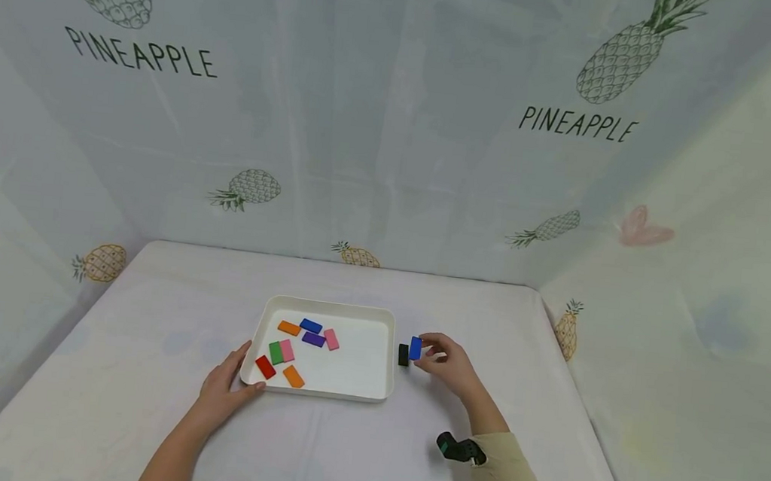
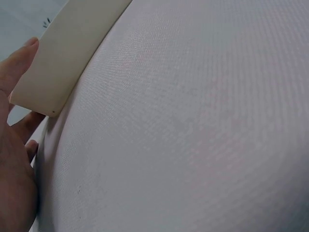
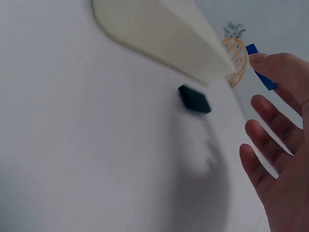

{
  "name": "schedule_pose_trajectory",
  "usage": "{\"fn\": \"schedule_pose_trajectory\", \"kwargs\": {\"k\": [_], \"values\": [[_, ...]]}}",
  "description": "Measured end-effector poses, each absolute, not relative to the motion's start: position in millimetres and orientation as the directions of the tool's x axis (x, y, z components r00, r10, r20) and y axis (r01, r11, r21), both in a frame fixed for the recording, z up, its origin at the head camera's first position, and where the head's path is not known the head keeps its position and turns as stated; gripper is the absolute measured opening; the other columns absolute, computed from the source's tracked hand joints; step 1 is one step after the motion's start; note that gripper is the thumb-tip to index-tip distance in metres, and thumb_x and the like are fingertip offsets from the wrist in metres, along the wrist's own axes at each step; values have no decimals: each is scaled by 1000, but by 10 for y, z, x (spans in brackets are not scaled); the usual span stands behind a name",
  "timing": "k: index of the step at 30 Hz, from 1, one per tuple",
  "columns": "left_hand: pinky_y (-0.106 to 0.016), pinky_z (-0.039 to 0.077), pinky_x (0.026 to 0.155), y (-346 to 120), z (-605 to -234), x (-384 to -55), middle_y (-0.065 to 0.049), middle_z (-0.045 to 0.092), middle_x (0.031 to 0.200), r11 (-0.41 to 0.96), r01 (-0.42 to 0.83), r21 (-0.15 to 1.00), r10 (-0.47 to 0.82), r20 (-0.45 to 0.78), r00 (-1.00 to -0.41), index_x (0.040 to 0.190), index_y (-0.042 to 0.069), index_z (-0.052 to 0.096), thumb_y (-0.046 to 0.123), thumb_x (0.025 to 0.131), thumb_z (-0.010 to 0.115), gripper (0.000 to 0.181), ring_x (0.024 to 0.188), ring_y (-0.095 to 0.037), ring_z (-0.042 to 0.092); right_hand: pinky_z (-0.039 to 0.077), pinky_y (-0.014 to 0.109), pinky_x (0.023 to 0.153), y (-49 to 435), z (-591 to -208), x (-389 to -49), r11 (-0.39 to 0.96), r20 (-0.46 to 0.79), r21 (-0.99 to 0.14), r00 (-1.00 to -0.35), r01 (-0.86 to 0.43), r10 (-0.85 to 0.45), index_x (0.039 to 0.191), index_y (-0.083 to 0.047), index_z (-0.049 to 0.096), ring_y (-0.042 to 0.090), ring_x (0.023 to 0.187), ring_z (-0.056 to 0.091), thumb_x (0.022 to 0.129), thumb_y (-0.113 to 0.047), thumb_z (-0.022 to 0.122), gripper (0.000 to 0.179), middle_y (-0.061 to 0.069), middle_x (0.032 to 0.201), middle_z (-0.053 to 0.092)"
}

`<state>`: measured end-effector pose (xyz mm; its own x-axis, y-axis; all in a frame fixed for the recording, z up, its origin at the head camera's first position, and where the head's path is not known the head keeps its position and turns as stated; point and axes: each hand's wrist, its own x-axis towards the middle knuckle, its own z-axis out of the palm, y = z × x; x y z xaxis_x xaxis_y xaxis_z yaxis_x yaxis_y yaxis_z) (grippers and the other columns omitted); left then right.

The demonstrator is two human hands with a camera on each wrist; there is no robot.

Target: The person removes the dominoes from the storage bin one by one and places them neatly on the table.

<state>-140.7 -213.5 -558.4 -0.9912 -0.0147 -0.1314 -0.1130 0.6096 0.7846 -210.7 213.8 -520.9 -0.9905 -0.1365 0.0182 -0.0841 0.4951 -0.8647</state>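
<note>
A white tray (image 1: 348, 366) lies on the table with several small coloured blocks in its left half. At its near left corner my left hand (image 1: 225, 385) holds it, thumb along the near side and fingers at the left side. The left wrist view shows the thumb against the tray's wall (image 2: 72, 53). My right hand (image 1: 449, 365) pinches a blue block (image 1: 415, 348) between thumb and fingers, right of the tray; in the right wrist view the blue block (image 3: 268, 82) is above the table. A black block (image 1: 404, 355) lies on the table beside the tray's right edge.
Inside the tray are a red block (image 1: 265, 367), a green block (image 1: 276, 353), a purple block (image 1: 313, 339), another blue block (image 1: 311, 326), and orange and pink ones. Behind the table (image 1: 489, 309) hangs a pineapple-printed curtain (image 1: 395, 120).
</note>
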Motion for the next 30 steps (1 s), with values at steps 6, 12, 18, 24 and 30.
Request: {"fn": "schedule_pose_trajectory", "kwargs": {"k": [6,12,18,24,30], "values": [[-72,16,104,-2131,-5592,-1412,-21,23,158,608,-109,786,-11,-129,-992,156,16,21,42,85,73,92,144,-45,9,50,42,85,2226,-5403,-2122,496,-29,-868,-997,-13,-75,120,-11,66,24,96,58,76,-13,83,47,4,108,64],[-73,16,105,-2135,-5603,-1416,-20,23,157,605,-99,790,-4,-122,-993,156,16,21,43,84,73,93,144,-44,9,49,32,77,2288,-5601,-2148,491,-16,-871,-998,-13,-55,118,-9,67,20,88,57,76,-13,83,46,4,99,63],[-72,13,107,-2148,-5618,-1424,-22,25,156,599,-70,798,0,-87,-996,156,14,22,40,85,73,91,143,-45,11,46,30,73,2278,-5641,-2162,476,15,-878,-998,-45,-67,118,-6,67,20,85,54,75,-9,82,46,6,95,62],[-74,15,105,-2162,-5640,-1430,-23,27,155,595,-46,803,1,-58,-998,155,13,23,39,85,73,90,141,-46,15,44,32,73,2252,-5620,-2189,512,-23,-859,-999,-3,-45,118,-10,68,20,84,52,74,-7,82,47,3,91,59],[-67,9,110,-2162,-5651,-1440,-24,28,154,597,-31,802,7,-44,-999,155,12,24,37,84,74,90,143,-46,14,45,33,75,2244,-5617,-2220,548,-13,-836,-998,-22,-60,115,-9,69,19,86,52,74,-6,82,44,2,94,59]]}}
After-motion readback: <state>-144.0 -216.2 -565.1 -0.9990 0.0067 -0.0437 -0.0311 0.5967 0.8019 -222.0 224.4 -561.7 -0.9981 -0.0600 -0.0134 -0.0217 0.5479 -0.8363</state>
